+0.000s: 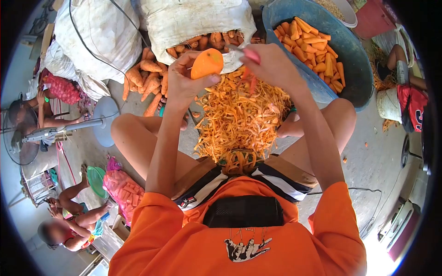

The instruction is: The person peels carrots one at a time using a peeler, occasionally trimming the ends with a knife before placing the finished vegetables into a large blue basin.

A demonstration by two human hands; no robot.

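My left hand (pixel 186 83) is closed round a thick, smooth orange carrot (pixel 207 63), its blunt end facing up. Just right of it, my right hand (pixel 271 64) grips a peeler (pixel 251 54) with a pinkish-red handle, held apart from the carrot. The tool's blade is blurred. Below both hands, between my legs, lies a large heap of orange peelings (pixel 239 119). A few reddish strips hang or fall under my right hand, smeared by motion.
An open white sack (pixel 198 20) spills unpeeled carrots (pixel 149 76) at the upper left. A blue tub (pixel 359 60) at the upper right holds peeled carrots (pixel 317 46). A standing fan (pixel 69 126) and other people are at the left; another person sits far right.
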